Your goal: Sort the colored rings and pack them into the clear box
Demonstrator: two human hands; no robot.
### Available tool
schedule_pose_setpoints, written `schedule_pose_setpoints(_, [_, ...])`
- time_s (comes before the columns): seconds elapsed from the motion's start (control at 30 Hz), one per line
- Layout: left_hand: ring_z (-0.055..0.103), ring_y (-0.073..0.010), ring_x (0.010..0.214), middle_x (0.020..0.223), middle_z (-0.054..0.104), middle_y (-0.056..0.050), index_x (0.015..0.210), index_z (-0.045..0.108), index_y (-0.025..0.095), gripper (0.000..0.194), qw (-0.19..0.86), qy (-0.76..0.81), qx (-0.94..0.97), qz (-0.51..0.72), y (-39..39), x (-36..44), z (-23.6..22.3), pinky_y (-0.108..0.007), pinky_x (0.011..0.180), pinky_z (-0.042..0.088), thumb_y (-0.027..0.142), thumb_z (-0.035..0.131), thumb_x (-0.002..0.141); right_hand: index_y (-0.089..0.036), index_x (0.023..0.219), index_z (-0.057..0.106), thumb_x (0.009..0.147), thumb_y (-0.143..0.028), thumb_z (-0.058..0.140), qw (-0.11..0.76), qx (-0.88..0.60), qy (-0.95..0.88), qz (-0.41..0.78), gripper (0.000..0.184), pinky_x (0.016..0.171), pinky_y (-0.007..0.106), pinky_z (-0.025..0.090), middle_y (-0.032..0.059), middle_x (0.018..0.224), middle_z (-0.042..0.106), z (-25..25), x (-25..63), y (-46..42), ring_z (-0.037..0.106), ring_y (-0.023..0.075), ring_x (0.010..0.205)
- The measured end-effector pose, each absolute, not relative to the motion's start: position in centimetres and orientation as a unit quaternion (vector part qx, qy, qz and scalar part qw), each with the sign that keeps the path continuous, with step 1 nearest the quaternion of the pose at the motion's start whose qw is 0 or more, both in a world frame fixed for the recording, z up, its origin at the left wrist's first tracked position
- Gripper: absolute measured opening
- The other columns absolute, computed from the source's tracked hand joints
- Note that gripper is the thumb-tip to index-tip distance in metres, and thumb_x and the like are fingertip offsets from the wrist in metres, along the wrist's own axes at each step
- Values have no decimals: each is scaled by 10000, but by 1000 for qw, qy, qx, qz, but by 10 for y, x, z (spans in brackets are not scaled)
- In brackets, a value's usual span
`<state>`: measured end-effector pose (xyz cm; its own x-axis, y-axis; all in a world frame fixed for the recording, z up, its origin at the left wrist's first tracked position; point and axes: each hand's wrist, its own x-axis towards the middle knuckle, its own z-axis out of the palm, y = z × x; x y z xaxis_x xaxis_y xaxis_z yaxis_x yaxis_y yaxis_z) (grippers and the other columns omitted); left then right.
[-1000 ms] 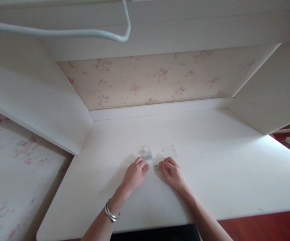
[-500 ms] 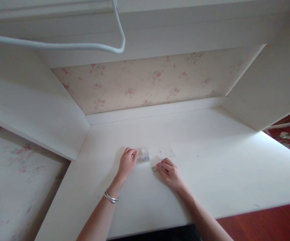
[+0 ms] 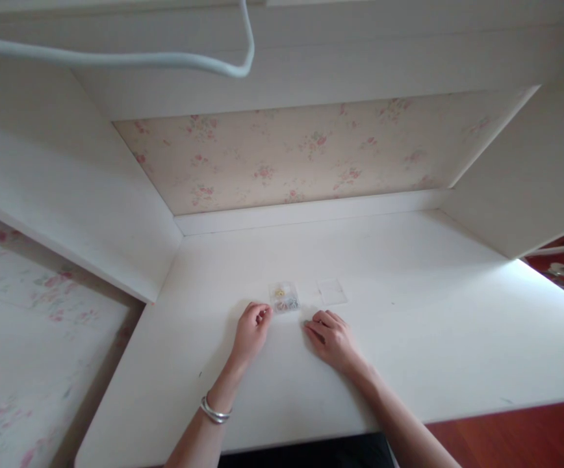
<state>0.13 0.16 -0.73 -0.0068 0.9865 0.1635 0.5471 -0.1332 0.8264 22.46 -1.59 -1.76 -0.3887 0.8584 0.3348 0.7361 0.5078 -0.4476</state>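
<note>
A small clear plastic box (image 3: pixel 284 307) stands on the white desk, with yellow, reddish and grey-blue small rings in its compartments. By its front left corner is my left hand (image 3: pixel 253 330), thumb and forefinger pinched together; whatever may be between them is too small to see. My right hand (image 3: pixel 331 339) rests on the desk to the right of the box, its fingertips closed on a small greenish ring (image 3: pixel 306 323), mostly covered by the fingers. Behind that hand lies a flat clear lid (image 3: pixel 333 292).
The white desk (image 3: pixel 409 338) runs back to a flowered wall panel (image 3: pixel 282 162), between white side panels (image 3: pixel 511 175). Overhead hangs a white cable (image 3: pixel 165 60). Below the desk's right front edge shows a red floor (image 3: pixel 516 432).
My left hand has drawn back from the box's left side toward its front corner. The greenish ring, plain on the desk before, is now mostly under my right fingertips. The view has shifted slightly.
</note>
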Motion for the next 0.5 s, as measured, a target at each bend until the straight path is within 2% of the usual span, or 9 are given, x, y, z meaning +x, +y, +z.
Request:
schedule_pose_setpoints(0.1, [565, -136, 714, 842, 596, -42, 868, 629, 176, 270, 285, 587, 654, 383, 0, 1, -7, -247, 664, 451, 364, 438, 890, -223, 844, 670, 909, -259, 437, 285, -484, -819, 120, 245, 692, 294, 435, 54, 822, 586, -17, 224, -16, 531, 162, 749])
schedule_pose_setpoints(0.33, [568, -132, 723, 847, 592, -36, 871, 634, 186, 263, 285, 573, 670, 377, -2, 1, -9, -246, 675, 450, 339, 423, 900, -218, 866, 679, 898, -304, 476, 384, -503, -761, 144, 223, 693, 286, 459, 52, 813, 575, -11, 208, 5, 558, 156, 751])
schedule_pose_setpoints(0.5, [568, -128, 731, 844, 587, -34, 870, 631, 181, 241, 292, 565, 672, 379, -2, -1, -14, -244, 681, 452, 306, 427, 897, -219, 863, 692, 887, -325, 491, 398, -514, -749, 130, 229, 686, 262, 461, 45, 826, 588, 0, 189, 38, 570, 146, 758])
